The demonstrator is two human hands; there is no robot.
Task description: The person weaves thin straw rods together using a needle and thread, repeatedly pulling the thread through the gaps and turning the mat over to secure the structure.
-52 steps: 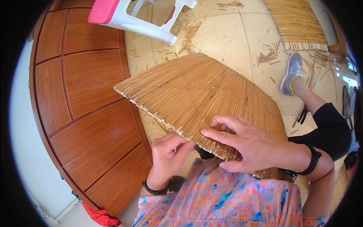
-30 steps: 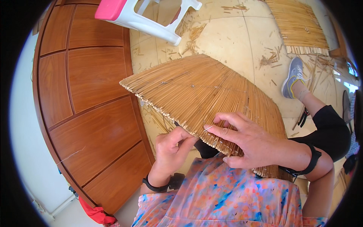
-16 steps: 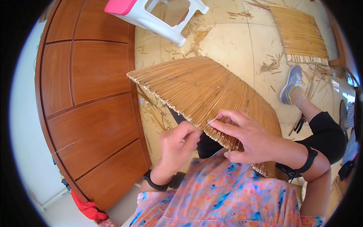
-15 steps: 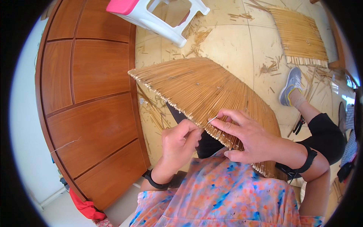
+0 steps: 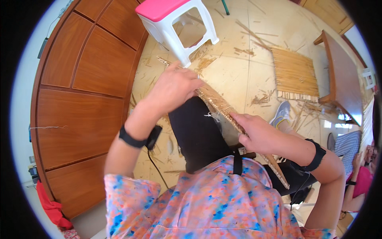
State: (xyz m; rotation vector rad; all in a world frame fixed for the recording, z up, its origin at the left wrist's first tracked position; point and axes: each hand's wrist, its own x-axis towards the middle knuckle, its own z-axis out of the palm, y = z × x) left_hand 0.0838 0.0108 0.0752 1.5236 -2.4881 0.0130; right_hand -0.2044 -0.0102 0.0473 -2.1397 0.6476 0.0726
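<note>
A stiff mat of straw-coloured stalks [image 5: 218,103] is tilted up nearly edge-on in front of me, so its broad face hardly shows. My left hand [image 5: 175,87] is closed round its edge toward the far left end, the fingertips partly hidden. Farther along the same edge, my right hand [image 5: 258,133] grips the mat, thumb on the near side and fingers over the far side. A loose white thread [image 5: 213,115] hangs at the mat's near side, above my lap. No needle shows in either hand.
A white stool with a pink seat [image 5: 169,8] stands just beyond the mat's far end. Wooden panelling [image 5: 97,59] rises on the left. A second stalk mat [image 5: 296,71] and stalk scraps lie on the floor. A wooden table [image 5: 338,75] and another person [image 5: 360,185] are at right.
The mat has swung from lying broad across my lap to standing edge-on. My left hand moved up and away to its far end. The thin needle-like piece at my right fingers no longer shows.
</note>
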